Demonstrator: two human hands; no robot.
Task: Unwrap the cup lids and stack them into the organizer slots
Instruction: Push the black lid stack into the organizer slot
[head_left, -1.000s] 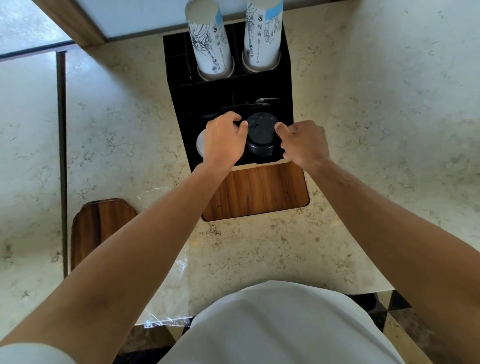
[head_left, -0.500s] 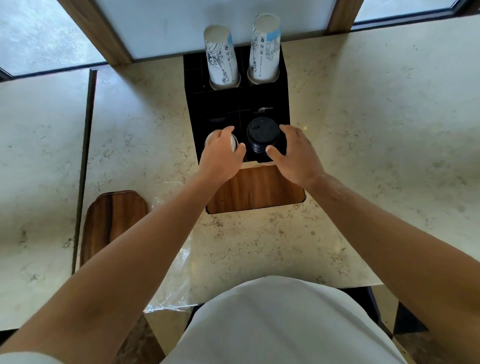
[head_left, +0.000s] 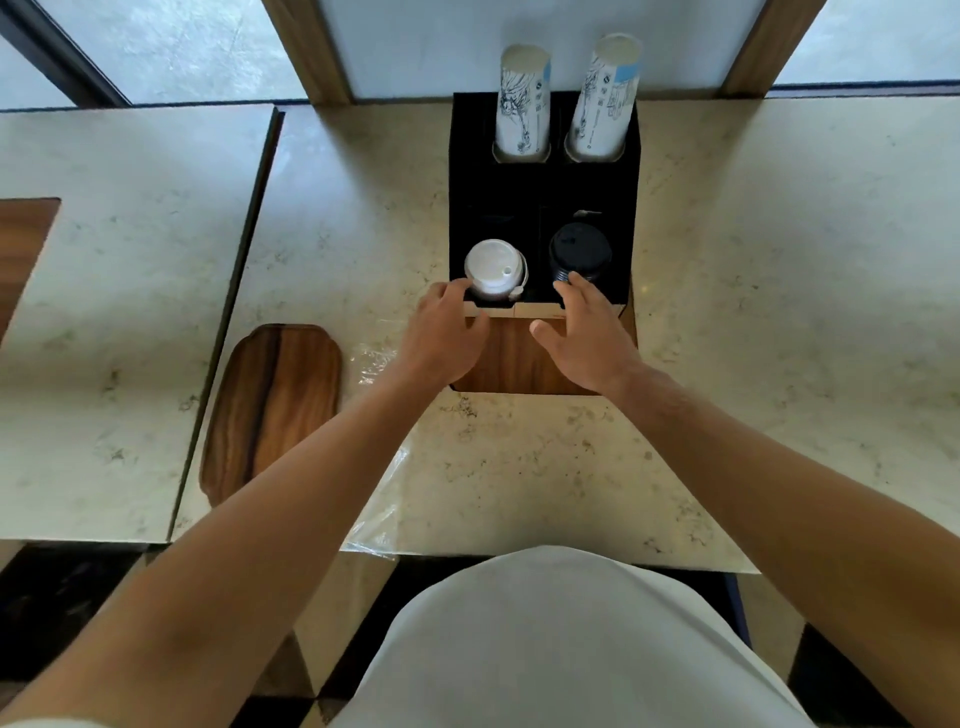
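Shirt (head_left: 566, 639), pale, fills the near edge, with both bare forearms reaching out over the marble counter (head_left: 519, 467). Clear wrap (head_left: 382, 499) lies crumpled on the counter under the left arm, beside a wooden board (head_left: 272, 405). The left hand (head_left: 447, 338) hovers over the organizer's wooden front, fingers loosely curled and holding nothing; its fingertips (head_left: 457, 288) sit just at the white lids (head_left: 493, 270), and I cannot tell if they touch. The right hand (head_left: 587, 338) is spread, thumb out, empty, its fingertips (head_left: 566, 280) at the near edge of the black lids (head_left: 579, 254). Both lid stacks stand side by side in the front slots of the black organizer (head_left: 543, 197), white on the left, black on the right. Farther back, two cup stacks (head_left: 522, 104) rise upside down from the rear slots, against a window frame.
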